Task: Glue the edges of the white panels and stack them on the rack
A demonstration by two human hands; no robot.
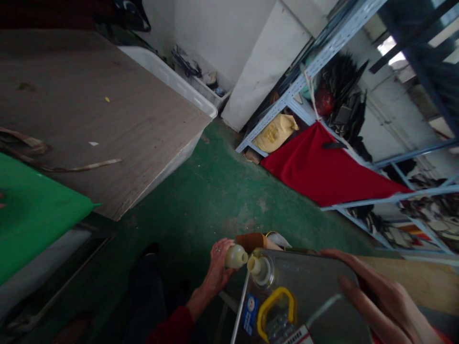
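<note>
Wrapped round a small pale plastic bottle [234, 256], my left hand [217, 263] holds it tilted, its open mouth facing the spout [255, 265] of a metal can [311, 282]. Bottle mouth and can spout are very close together; whether they touch I cannot tell. The can is tipped and has a yellow handle [263, 313] and a blue label [250, 314] on its top. Across the can's far edge lies my right hand [387, 296], gripping it with thumb on top. Any liquid passing between them is too small to make out.
A brown-topped table [143, 124] stands at the left, with green cloth [39, 215] nearby. Blue metal shelving [308, 71] with a hanging red cloth [322, 167] runs along the right. A yellow sack [274, 134] sits on its lower shelf. Green floor [208, 191] lies between.
</note>
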